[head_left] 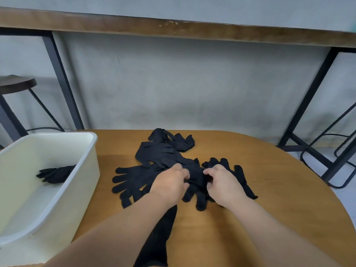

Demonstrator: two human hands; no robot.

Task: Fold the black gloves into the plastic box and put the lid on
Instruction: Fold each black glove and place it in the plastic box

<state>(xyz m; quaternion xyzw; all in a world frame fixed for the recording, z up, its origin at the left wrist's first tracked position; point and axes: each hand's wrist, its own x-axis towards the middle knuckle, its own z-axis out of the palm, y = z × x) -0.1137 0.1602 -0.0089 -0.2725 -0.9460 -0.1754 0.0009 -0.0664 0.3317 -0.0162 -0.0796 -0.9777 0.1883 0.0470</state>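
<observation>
Several black gloves (161,153) lie in a loose pile on the round wooden table (269,189). My left hand (170,183) and my right hand (223,183) both pinch one black glove (196,175) in the middle of the pile, its fingers hanging toward me. A white plastic box (88,170) stands open at the left, with one folded black glove (55,174) inside against its right wall. Another black glove (159,237) lies on the table between my forearms. No lid is in view.
Behind the table runs a long wooden counter (173,29) on black metal legs, in front of a grey wall. A dark stool (15,85) stands at the far left, and black stool frames (331,151) at the right.
</observation>
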